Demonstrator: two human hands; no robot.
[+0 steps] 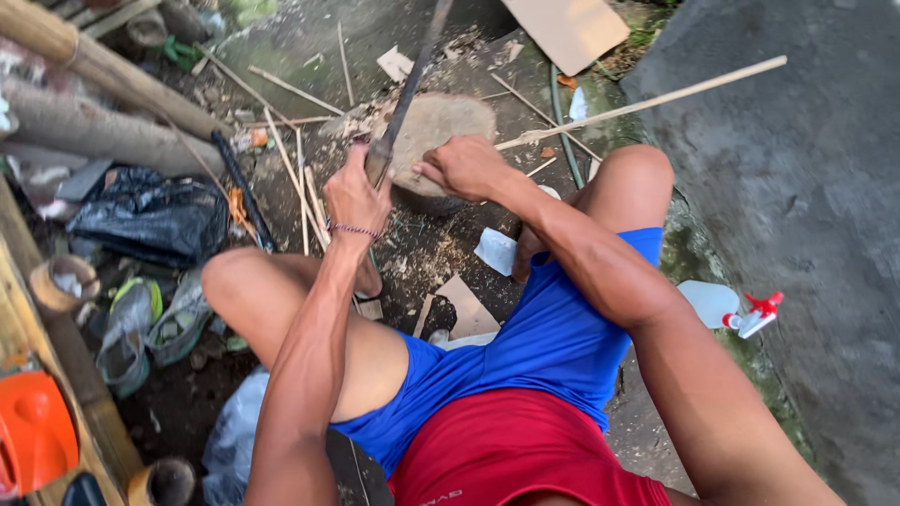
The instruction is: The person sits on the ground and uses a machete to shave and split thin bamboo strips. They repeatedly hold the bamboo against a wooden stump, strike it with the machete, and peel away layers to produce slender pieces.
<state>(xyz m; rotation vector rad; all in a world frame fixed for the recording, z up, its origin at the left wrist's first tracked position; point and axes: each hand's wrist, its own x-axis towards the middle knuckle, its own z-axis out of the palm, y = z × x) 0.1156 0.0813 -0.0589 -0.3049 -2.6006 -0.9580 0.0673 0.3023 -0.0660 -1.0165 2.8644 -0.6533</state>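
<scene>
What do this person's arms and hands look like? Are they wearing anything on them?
Both arms are bare, with no sleeves showing and no gloves. The left hand has a thin beaded bracelet round its wrist, pinkish-purple in colour. The right hand wears nothing: no ring, watch or band that can be seen. The forearms look lean.

The dirt ground [441, 253] carries a round wooden block [441, 126] amid chips and thin bamboo strips [298, 178]. A black plastic bag [150, 215] lies at left near thick bamboo poles [103, 70], a cardboard sheet [567, 28] at top, a white spray bottle [727, 307] at right.
</scene>
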